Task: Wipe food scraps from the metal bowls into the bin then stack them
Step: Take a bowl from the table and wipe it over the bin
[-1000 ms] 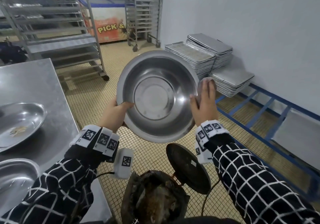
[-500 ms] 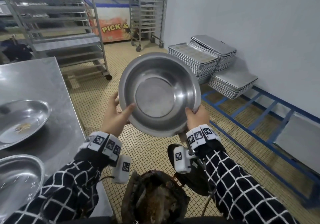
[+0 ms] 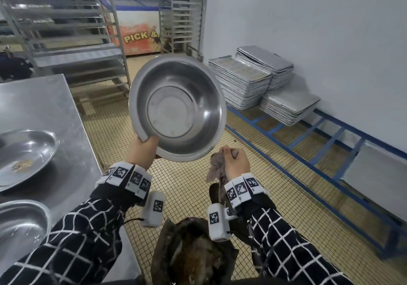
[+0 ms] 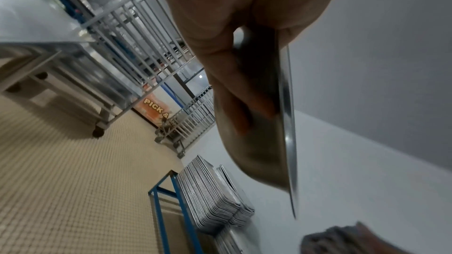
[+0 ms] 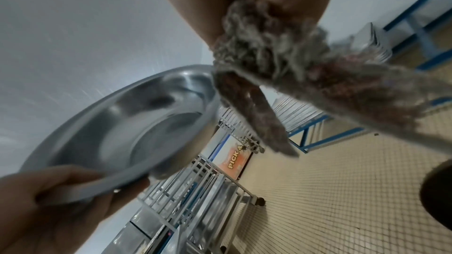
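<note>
Nearest, directly below the chest: open dark bin (image 3: 189, 254) with brown scraps inside, standing on the tiled floor just off the near right corner of the steel desk (image 3: 44, 108), its round dark lid beside it under the right forearm.

Just above the bin, right hand (image 3: 236, 163) curled tight around a crumpled grey-brown rag (image 3: 214, 168), tails of the cloth hanging loose; hand off the bowl, just beside and below its lower rim.

Slightly further, left hand (image 3: 143, 150) clamped on the lower-left rim of a round stainless steel bowl (image 3: 178, 108), thumb inside the rim, fingers (image 4: 244, 111) behind the wall. Bowl lifted off the desk, tilted steeply with its mouth facing back, above and beyond the bin. Inside looks clean; no scraps visible.

On the desk by its right edge, two more shallow metal bowls: a near one (image 3: 19, 225) at the near edge, and a second one (image 3: 24, 154) behind it with a small patch of food scraps.

Key relation, as a judgement: wiping of the held bowl looks finished; the desk lies to the left of the bowl, on the side of the holding left hand, so setting down for stacking falls to that hand alone.

Farthest: stacked metal trays (image 3: 242, 82) by the wall on a blue frame, wheeled racks behind.
</note>
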Action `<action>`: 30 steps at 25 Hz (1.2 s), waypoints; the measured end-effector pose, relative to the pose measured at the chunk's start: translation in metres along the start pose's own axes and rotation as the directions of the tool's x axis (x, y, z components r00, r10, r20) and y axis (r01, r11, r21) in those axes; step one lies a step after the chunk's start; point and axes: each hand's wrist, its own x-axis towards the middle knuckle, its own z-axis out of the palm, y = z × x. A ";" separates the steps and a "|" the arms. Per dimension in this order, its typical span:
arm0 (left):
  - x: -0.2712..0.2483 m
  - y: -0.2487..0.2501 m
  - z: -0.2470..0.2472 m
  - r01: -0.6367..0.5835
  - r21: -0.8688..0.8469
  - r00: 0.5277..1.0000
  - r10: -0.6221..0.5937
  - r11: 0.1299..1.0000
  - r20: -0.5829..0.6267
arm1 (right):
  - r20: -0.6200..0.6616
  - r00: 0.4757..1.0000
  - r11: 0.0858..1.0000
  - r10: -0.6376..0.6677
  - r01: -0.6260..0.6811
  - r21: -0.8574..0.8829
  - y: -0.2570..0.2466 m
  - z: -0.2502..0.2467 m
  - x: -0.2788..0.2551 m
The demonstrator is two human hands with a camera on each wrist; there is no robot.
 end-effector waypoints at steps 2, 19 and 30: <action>0.001 0.003 -0.006 -0.063 0.114 0.998 0.062 0.992 0.005 | -0.009 1.000 0.997 -0.009 0.009 0.072 -0.008 -0.002 -0.007; -0.013 0.025 -0.014 -0.194 0.140 0.975 0.175 0.971 0.137 | 0.577 0.742 -0.021 -0.341 0.608 -0.794 -0.004 0.011 0.034; -0.021 0.021 -0.007 -0.082 0.014 0.991 0.080 0.997 0.109 | 0.302 0.899 0.510 -0.317 0.430 -0.745 0.020 0.005 0.014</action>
